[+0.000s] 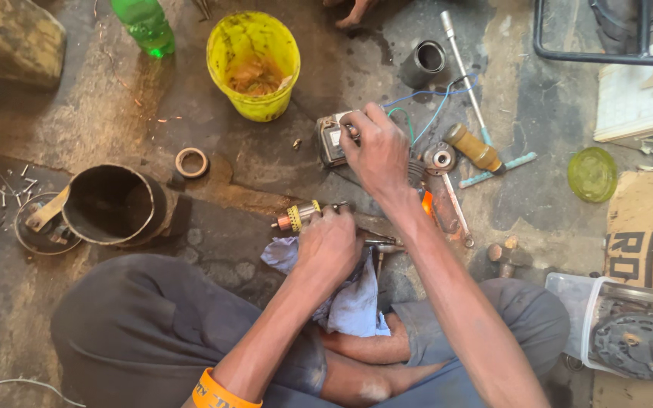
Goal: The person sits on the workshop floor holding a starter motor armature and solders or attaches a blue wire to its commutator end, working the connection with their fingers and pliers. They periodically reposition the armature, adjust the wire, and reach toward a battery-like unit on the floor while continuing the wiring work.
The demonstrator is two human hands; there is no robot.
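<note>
I sit cross-legged on a stained concrete floor. My left hand (329,243) is closed around a small motor rotor (297,217) with a copper end and yellow windings, its shaft pointing left. A pale blue rag (354,304) lies under that hand on my leg. My right hand (376,152) reaches forward and grips a small dark boxy electrical part (332,138) on the floor, with blue and green wires (426,106) trailing from it.
A yellow bucket (255,63), green bottle (145,26), dark metal cylinder housing (112,204), tape ring (191,162) and loose screws (10,187) lie to the left. Right: a wooden-handled tool (474,148), socket wrench (462,69), black sleeve (423,63), green lid (592,174), cardboard (636,234).
</note>
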